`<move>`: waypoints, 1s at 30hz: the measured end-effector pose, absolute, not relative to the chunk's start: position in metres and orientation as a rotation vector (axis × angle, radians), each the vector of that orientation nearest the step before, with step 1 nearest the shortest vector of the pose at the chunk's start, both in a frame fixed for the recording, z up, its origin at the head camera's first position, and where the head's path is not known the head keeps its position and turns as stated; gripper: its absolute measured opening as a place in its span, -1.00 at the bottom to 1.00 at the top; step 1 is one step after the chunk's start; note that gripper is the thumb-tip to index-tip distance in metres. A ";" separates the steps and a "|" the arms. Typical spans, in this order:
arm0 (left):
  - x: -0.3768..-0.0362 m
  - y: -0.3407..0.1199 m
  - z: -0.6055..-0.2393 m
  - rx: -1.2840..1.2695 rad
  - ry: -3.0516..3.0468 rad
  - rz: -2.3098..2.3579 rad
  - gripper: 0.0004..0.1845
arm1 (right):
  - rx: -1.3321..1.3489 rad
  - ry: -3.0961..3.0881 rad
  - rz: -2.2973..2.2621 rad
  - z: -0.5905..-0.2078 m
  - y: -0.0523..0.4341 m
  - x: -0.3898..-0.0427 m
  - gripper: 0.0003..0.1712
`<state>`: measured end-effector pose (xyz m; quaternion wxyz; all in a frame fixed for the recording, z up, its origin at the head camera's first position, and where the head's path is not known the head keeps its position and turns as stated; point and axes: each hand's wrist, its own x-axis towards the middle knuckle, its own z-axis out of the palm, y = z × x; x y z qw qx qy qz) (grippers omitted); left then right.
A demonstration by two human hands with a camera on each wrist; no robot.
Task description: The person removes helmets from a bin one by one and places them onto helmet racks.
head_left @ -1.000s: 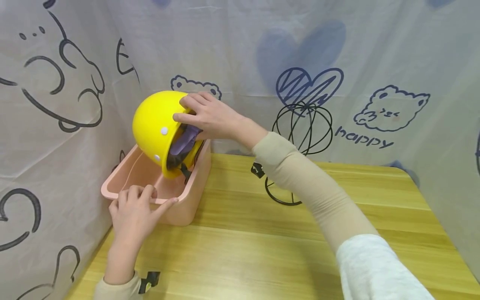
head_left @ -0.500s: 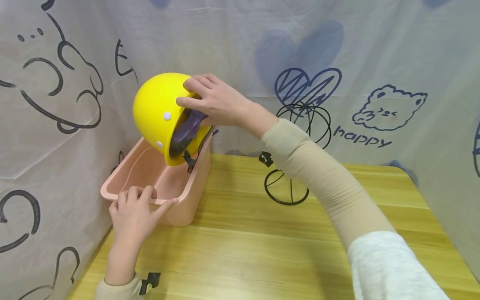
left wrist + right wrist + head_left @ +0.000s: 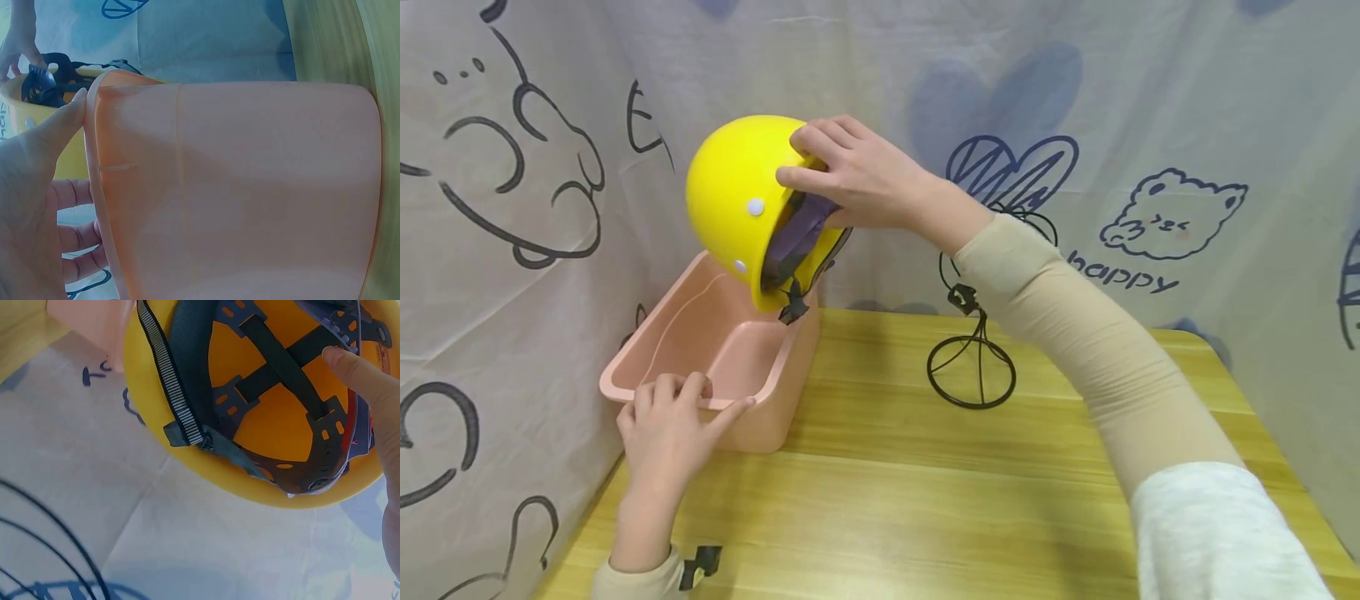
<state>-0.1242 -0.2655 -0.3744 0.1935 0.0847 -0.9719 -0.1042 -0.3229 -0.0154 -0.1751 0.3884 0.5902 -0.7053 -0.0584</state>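
Note:
My right hand (image 3: 868,175) grips the rim of a yellow hard hat (image 3: 737,183), fingers on the shell and thumb inside. The helmet is tilted, its opening facing right, above a pink plastic bin (image 3: 790,383). Its black suspension straps (image 3: 281,362) and striped chin strap (image 3: 172,381) show in the right wrist view. My left hand (image 3: 666,429) holds the bin's near rim, fingers over the edge and thumb along the outside. In the left wrist view the bin's wall (image 3: 250,187) fills most of the frame, with the helmet (image 3: 72,156) behind the rim.
A black wire stand (image 3: 977,404) with a round base stands on the wooden table (image 3: 887,517), right of the bin; my right forearm covers part of its top. Curtains (image 3: 880,67) with printed drawings enclose the table's back and sides.
My right hand has raised the hard hat out of the bin and moved it slightly right. The left hand stays on the bin's rim.

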 end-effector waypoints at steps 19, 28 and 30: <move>-0.125 -0.268 -0.377 0.198 -2.662 -0.288 -0.38 | 1.455 -1.694 -0.191 -0.160 0.038 -0.327 -0.33; -0.124 -0.268 -0.377 0.200 -2.667 -0.292 -0.38 | 1.445 -1.650 -0.168 -0.159 0.060 -0.327 -0.36; -0.124 -0.268 -0.377 0.208 -2.673 -0.294 -0.38 | 1.436 -1.655 -0.158 -0.160 0.064 -0.326 -0.36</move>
